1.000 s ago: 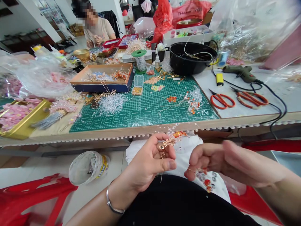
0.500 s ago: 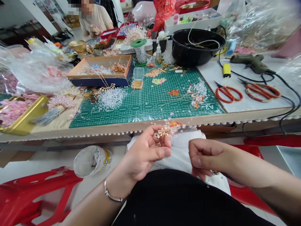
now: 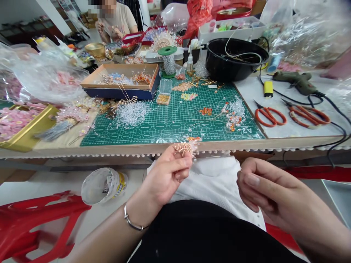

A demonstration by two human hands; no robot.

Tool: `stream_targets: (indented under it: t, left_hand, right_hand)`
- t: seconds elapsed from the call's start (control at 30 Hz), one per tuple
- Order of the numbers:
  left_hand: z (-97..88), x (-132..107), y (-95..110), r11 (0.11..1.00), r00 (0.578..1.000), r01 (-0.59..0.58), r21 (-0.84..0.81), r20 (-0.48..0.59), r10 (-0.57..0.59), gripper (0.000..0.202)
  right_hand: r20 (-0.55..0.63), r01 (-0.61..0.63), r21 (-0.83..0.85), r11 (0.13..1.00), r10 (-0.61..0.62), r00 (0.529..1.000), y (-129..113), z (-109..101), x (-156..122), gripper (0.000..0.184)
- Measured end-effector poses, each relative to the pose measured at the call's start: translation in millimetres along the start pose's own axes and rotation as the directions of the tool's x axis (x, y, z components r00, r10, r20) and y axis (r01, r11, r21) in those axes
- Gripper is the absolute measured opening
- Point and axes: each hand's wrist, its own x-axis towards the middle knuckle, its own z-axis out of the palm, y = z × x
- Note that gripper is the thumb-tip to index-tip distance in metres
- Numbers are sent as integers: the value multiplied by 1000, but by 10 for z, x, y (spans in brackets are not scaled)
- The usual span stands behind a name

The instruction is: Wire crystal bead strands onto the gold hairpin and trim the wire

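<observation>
Between the thumb and fingers of my left hand [image 3: 167,173] is a gold hair comb [image 3: 183,148] with clear and orange beads at its far end. It is held just in front of the table edge, above my lap. Further right, my right hand [image 3: 263,186] is closed in a pinch, apart from the comb. A tiny pale tip shows at its fingertips, too fine to name. On the green cutting mat [image 3: 164,128] beyond lie orange beads [image 3: 205,111], a heap of clear beads [image 3: 131,114] and a beaded spray [image 3: 233,117] with thin wires.
Two orange-handled scissors [image 3: 270,116] and a green glue gun [image 3: 296,81] lie at right. A black basin [image 3: 236,60], a shallow box [image 3: 120,91] and a spool [image 3: 168,64] stand behind. Below left are a bucket [image 3: 100,186] and red stool [image 3: 35,223]. A person [image 3: 117,22] sits opposite.
My right hand has moved right, away from the left, with its fingertips still together. The comb has turned in my left hand and shifted slightly left. The view has shifted a little.
</observation>
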Motion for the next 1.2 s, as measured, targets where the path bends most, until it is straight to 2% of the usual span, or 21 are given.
stream_targets:
  t: [0.2,0.33,0.47,0.57,0.87,1.2]
  left_hand:
    - [153,-31,-95,999,992,34,1,123,-34,39]
    - [180,-35,-113,998,990,56,-3,133,-55,47]
    - [177,-33,-115,998,990,60,5,129,-60,43]
    - [156,-23,-122,998,992,50,29,113,-53,39]
    - [106,6,-136,998,993,41,48,105,-46,39]
    - [62,6,-145,998,995,61,29,79,-63,38]
  right_hand:
    - [75,-42,-119,992,52,996,96,110,96,32]
    - [81,-35,-238,971,55,995,122,183,153,37]
    - [83,-19,-437,899,62,995,118,206,185,42]
    - [105,3,-507,862,58,993,90,211,202,43]
    - [49,7,-479,878,19,999,59,240,225,42]
    - [100,-7,-390,921,50,994,81,280,267,36]
